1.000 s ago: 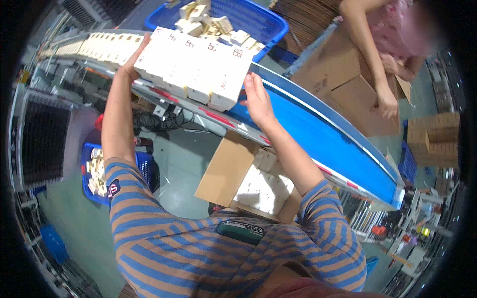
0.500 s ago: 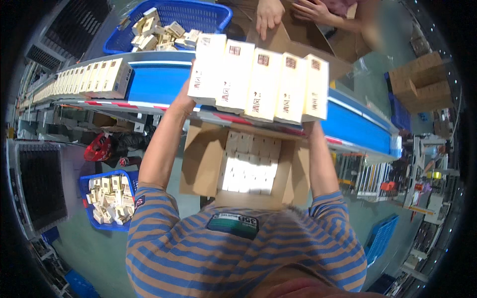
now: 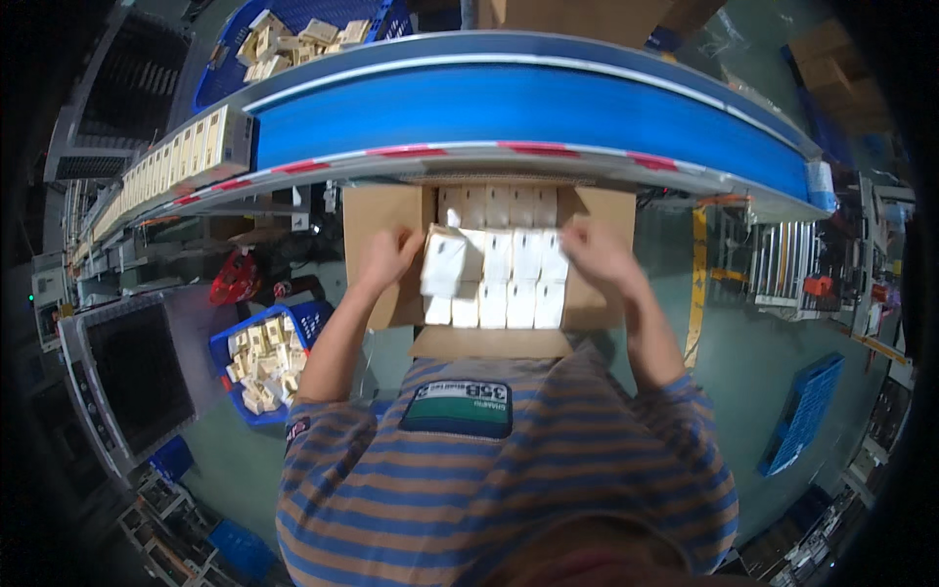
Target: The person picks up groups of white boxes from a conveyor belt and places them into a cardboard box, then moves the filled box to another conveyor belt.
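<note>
An opened cardboard box (image 3: pixel 386 210) stands in front of me, holding rows of white and cream tissue packs (image 3: pixel 494 305). A row of these packs lies across its middle between my hands. The leftmost pack (image 3: pixel 445 259) of that row tilts and sits higher than its neighbours. My left hand (image 3: pixel 393 259) is closed at the row's left end, fingers curled against the tilted pack. At the other end, my right hand (image 3: pixel 595 254) presses bent fingers against the rightmost pack (image 3: pixel 553 256); its fingertips are slightly blurred.
A blue conveyor belt (image 3: pixel 509 108) crosses beyond the box, with a line of packs (image 3: pixel 186 157) at its left. Blue baskets of loose packs stand behind it (image 3: pixel 391 20) and on the floor at left (image 3: pixel 256 416). A blue pallet (image 3: pixel 804 416) lies at right.
Both hands have brought the row of tissue packs from above the conveyor down and toward me into the box. The leftmost pack has tipped. The other person's hands have left the view.
</note>
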The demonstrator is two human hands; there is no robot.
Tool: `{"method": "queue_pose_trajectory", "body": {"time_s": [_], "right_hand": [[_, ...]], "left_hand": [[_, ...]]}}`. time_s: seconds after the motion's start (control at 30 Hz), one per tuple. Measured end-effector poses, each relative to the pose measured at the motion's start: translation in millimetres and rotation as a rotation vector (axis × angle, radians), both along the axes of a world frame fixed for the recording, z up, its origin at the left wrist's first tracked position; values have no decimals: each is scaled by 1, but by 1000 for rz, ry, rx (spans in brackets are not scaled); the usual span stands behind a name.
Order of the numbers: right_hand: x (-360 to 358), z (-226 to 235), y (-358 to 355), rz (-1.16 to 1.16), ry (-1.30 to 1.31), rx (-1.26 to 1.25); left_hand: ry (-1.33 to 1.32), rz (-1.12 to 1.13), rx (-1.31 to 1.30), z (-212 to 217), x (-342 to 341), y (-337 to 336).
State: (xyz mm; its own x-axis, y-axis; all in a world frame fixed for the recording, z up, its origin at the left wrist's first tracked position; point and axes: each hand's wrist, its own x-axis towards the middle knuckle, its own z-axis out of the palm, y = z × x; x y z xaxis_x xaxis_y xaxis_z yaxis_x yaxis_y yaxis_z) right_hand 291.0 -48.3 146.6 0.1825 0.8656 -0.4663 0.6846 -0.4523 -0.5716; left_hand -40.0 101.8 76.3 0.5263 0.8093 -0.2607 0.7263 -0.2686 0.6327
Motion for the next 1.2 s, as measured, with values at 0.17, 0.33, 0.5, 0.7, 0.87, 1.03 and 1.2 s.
{"method": "queue_pose_trajectory", "body": {"time_s": [0.17, 0.33, 0.5, 0.7, 0.87, 1.03, 1.2], "right_hand": [[-15, -9, 64, 172, -100, 334], [-44, -65, 67, 380, -79, -14], [-34, -87, 63, 449, -71, -64], [-46, -54, 78, 419, 0, 70], [-66, 47, 142, 233, 150, 596], [-65, 17, 189, -54, 58, 731], [-64, 9, 186, -60, 49, 683]], "left_hand": [[11, -190, 50, 27, 61, 16], [385, -468, -94, 7, 68, -1], [287, -510, 160, -13, 82, -4], [-224, -397, 319, 22, 71, 50], [-419, -16, 1086, 121, -20, 185], [534, 873, 589, 116, -145, 305], [267, 699, 371, 96, -175, 328]]}}
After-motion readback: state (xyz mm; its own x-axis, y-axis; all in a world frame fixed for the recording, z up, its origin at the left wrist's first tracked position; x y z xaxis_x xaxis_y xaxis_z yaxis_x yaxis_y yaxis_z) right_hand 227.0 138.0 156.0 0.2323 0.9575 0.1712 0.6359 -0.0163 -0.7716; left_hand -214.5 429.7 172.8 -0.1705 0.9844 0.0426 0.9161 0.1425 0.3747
